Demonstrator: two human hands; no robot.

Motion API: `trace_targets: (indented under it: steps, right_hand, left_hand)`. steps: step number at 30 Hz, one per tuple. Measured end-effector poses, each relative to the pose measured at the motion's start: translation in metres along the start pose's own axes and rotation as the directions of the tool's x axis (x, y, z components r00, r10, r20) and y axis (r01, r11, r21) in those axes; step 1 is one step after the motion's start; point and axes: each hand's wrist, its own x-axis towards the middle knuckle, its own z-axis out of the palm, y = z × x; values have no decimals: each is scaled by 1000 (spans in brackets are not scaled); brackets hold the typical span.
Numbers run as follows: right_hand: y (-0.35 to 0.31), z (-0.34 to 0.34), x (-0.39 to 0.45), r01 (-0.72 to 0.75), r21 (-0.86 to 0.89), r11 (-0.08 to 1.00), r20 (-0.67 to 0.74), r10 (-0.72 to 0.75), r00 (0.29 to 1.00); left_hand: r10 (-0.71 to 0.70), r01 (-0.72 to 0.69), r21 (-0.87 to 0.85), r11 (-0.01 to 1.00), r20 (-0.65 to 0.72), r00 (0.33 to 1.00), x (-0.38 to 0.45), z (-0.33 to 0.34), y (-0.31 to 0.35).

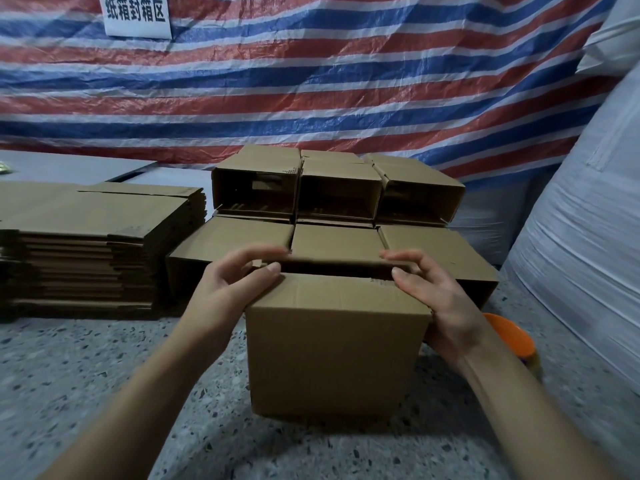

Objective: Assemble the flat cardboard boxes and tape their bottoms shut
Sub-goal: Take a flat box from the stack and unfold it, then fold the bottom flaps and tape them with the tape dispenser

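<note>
A squared-up brown cardboard box [332, 344] stands on the speckled floor in front of me. My left hand [235, 285] grips its upper left corner, fingers curled over the far flap and thumb on the near flap. At the upper right corner my right hand [433, 292] holds it the same way. Both top flaps are folded nearly flat, with a dark gap between them. A tall stack of flat cardboard boxes [93, 244] lies to the left.
Several assembled boxes [339, 195] are stacked on their sides behind the held box. An orange tape roll [512, 341] lies on the floor at the right, partly behind my wrist. A large white wrapped bale [588, 209] fills the right side. A striped tarp hangs behind.
</note>
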Motion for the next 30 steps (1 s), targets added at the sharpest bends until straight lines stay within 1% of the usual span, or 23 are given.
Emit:
trace_targets:
  steps: [3, 6, 9, 10, 11, 12, 14, 15, 16, 17, 18, 20, 21, 22, 24, 25, 26, 27, 28, 29, 30]
  right_hand:
    - [0, 3, -1, 36, -114, 993, -72, -44, 996]
    - [0, 5, -3, 18, -124, 992, -91, -29, 995]
    - [-1, 6, -5, -4, -99, 995, -81, -4, 997]
    - [-2, 6, -5, -10, -97, 995, -85, 2, 996]
    - [-2, 7, -6, -17, -96, 995, -90, 8, 996]
    - [-2, 7, -5, -25, -95, 995, -93, 16, 995]
    - [-3, 7, -6, -32, -101, 994, -99, 22, 995]
    - [-3, 7, -6, -35, -108, 994, -104, 24, 994]
    - [-3, 8, -6, -33, -113, 993, -105, 21, 994]
    - [-4, 9, -7, -33, -105, 994, -103, 23, 994]
    - [-4, 9, -7, -30, -95, 995, -99, 20, 995]
    - [-4, 9, -7, -30, -91, 995, -106, 20, 994]
    - [-4, 9, -7, -36, -82, 996, -109, 27, 994]
    - [-3, 9, -7, -48, -67, 997, -100, 42, 994]
    - [-1, 9, -7, -91, -32, 995, -85, 88, 992]
    - [1, 6, -5, -109, -36, 993, -101, 105, 989]
    - [2, 1, -3, -112, -66, 991, -139, 102, 985]
    - [2, -5, 1, -105, -134, 985, -211, 75, 975]
    - [0, -15, 5, -105, -260, 960, -313, 19, 950]
    - [-2, -27, 7, -144, -452, 880, -406, -59, 912]
    - [-2, -42, 9, -228, -658, 718, -451, -133, 883]
  left_hand:
    - [35, -33, 33, 999, -40, 999, 0, 2, 0]
    - [58, -54, 83, 995, -42, 997, 1, 1, 0]
    - [48, -41, 197, 979, -33, 998, 0, 0, 5]
    - [21, -16, 252, 968, -17, 1000, 1, -2, 10]
    - [-8, 6, 347, 938, 4, 1000, 2, -3, 16]
    - [-22, 3, 484, 875, 34, 999, 5, -3, 25]
    - [-14, -90, 758, 646, 130, 991, 9, 1, 45]
    - [-5, -154, 834, 530, 185, 983, 10, 8, 54]
    - [-1, -220, 867, 447, 246, 969, 9, 16, 60]
    - [-14, -283, 873, 397, 314, 949, 8, 24, 64]
    - [-42, -340, 866, 367, 380, 924, 6, 34, 66]
    - [-130, -419, 855, 307, 473, 871, 3, 48, 62]
    - [-164, -438, 857, 273, 490, 856, 2, 52, 58]
    - [-169, -447, 860, 244, 492, 854, 3, 53, 55]
    - [-120, -458, 861, 221, 490, 863, 5, 52, 50]
    - [-102, -464, 857, 223, 494, 863, 6, 51, 48]
    - [-94, -466, 854, 230, 496, 863, 7, 50, 47]
    - [-91, -466, 852, 240, 497, 863, 7, 50, 46]
    - [-95, -463, 851, 247, 497, 862, 8, 50, 46]
    - [-104, -462, 851, 251, 498, 861, 8, 50, 46]
    - [-112, -461, 851, 252, 499, 859, 9, 50, 46]
